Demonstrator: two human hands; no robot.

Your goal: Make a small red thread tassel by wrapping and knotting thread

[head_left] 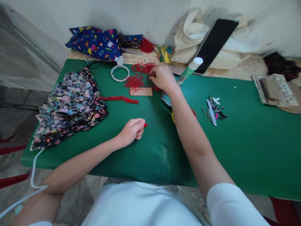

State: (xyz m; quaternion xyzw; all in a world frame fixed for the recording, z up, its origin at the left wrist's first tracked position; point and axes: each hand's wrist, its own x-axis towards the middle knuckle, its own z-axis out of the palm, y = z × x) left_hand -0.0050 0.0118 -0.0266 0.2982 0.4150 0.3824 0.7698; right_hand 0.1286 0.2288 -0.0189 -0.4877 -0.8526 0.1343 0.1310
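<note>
My left hand (pixel 132 132) is closed above the green table mat, with a small end of red thread bundle (pixel 145 125) poking out between thumb and forefinger; the rest is hidden in the fist. Farther back, my right hand (pixel 163 78) pinches at the edge of the loose red threads (pixel 134 81), its fingertips partly hidden. A tan card strip (pixel 144 91) lies just in front of that pile. Scissors (pixel 167 103) lie partly under my right forearm. To the left, a red tassel (pixel 121 99) extends from a dark floral fabric piece (pixel 70 106).
A roll of tape (pixel 120 73) sits behind the tassel. A glue stick (pixel 190 70) stands beside a leaning phone (pixel 217 45). Fabric scraps (pixel 214 110) and cardboard pieces (pixel 277 91) lie to the right. Blue patterned fabric (pixel 94 42) and a cream bag (pixel 188 40) are along the wall.
</note>
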